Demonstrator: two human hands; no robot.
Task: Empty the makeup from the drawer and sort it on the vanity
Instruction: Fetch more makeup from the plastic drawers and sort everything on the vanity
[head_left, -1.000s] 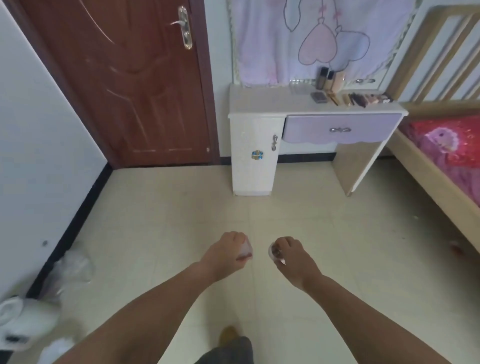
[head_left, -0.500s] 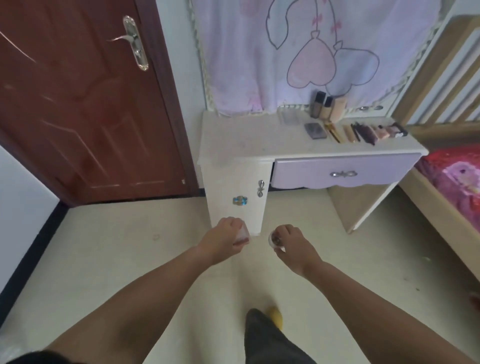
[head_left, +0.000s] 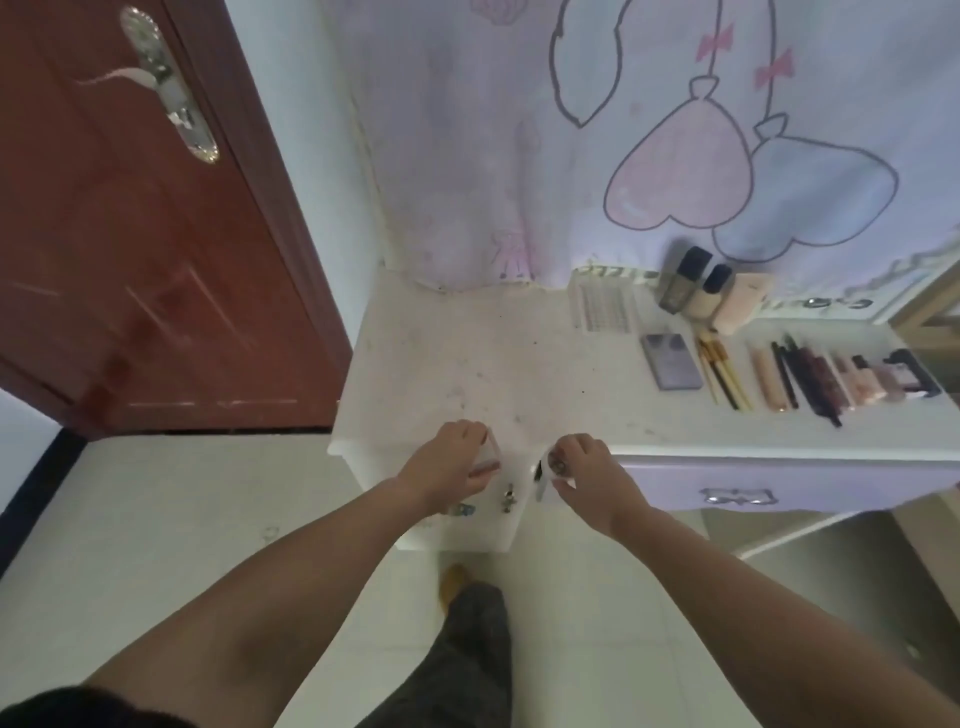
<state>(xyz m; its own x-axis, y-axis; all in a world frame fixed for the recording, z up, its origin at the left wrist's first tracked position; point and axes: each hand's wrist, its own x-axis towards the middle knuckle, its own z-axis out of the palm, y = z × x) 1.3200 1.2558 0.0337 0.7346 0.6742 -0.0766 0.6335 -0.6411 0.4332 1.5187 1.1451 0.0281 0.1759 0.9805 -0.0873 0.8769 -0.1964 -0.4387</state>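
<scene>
The white vanity (head_left: 467, 358) stands ahead, its purple drawer (head_left: 810, 480) closed. My left hand (head_left: 449, 465) grips a small pale makeup item with a pink edge (head_left: 489, 457) just above the vanity's front edge. My right hand (head_left: 576, 465) grips a small round makeup item (head_left: 557, 464), mostly hidden by the fingers. Sorted makeup lies on the right of the top: a grey compact (head_left: 670, 359), gold brushes (head_left: 722, 371), a row of tubes and sticks (head_left: 821, 376), upright bottles (head_left: 701, 288) and a clear palette (head_left: 602, 307).
A brown door (head_left: 130, 249) is at the left. A cartoon cloth (head_left: 623, 130) hangs behind the vanity. The cabinet door below has a small handle (head_left: 508, 496). My leg and yellow shoe (head_left: 453, 582) are on the tiled floor.
I have walked up to the vanity, which now fills the view. Both hands kept their items and now hover at its front edge.
</scene>
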